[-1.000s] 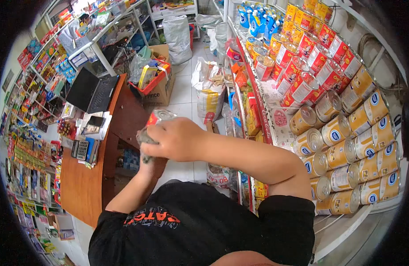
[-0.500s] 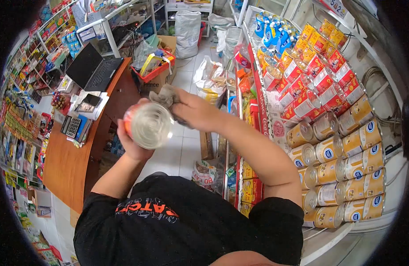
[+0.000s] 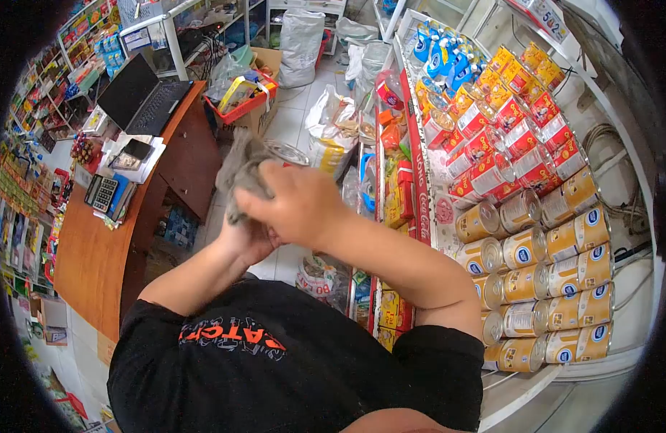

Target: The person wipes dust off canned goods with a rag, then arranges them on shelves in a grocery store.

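Note:
In front of my chest, my right hand (image 3: 297, 202) grips a crumpled grey cloth (image 3: 245, 173) and presses it against a can. Most of the can is covered by the cloth and my right hand; its round metal end (image 3: 287, 152) shows just beyond my knuckles. My left hand (image 3: 248, 242) is underneath, closed around the can, with most of its fingers hidden. My right hand is slightly blurred.
At right, a shelf holds stacked yellow cans (image 3: 528, 281), red cans (image 3: 517, 137) and blue bottles (image 3: 448, 54). On the left, a wooden desk (image 3: 102, 267) bears a laptop (image 3: 149, 94) and a calculator (image 3: 102, 193). A red basket (image 3: 243, 108) and sacks (image 3: 302, 47) stand ahead.
The can has turned, so its clear-looking round end no longer faces me. My right hand and the cloth have moved across its near side, hiding most of it.

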{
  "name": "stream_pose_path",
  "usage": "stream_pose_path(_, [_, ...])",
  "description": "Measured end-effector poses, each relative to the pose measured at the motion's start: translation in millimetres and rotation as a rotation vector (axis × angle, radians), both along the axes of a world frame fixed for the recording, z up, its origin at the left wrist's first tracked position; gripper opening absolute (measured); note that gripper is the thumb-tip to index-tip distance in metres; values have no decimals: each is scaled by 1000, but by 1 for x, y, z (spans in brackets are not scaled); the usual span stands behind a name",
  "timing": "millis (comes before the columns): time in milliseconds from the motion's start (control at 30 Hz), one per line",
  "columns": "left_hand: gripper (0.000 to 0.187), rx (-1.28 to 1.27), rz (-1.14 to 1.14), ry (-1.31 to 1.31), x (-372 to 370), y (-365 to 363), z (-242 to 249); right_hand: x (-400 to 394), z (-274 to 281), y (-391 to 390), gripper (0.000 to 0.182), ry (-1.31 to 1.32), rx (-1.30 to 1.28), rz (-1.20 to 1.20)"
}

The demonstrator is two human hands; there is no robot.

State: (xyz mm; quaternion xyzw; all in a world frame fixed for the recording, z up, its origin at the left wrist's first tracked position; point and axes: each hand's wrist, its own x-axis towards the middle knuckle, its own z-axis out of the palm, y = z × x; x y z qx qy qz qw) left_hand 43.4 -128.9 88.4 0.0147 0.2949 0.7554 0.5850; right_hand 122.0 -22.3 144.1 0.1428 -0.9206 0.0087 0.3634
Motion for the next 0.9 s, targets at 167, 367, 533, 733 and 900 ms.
stream_pose_path(167, [60,64,-171,-25,-2,2,9,-7,12,12,27,93,67,-250])
stream_pose_path(367, [46,-33,79,-118,-10,5,30,-16,-13,14,31,169,108,146])
stream_pose_path(533, [62,228,-211,-190,-11,-2,25,-10,8,40,35,332,11,24])
stream_pose_path(733, [69,-14,-319,-29,3,-5,19,-10,8,39,35,-27,-561,167])
stream_pose_path(900, [70,-38,-43,363,-12,-7,12,-12,5,37,36,-109,-733,165])
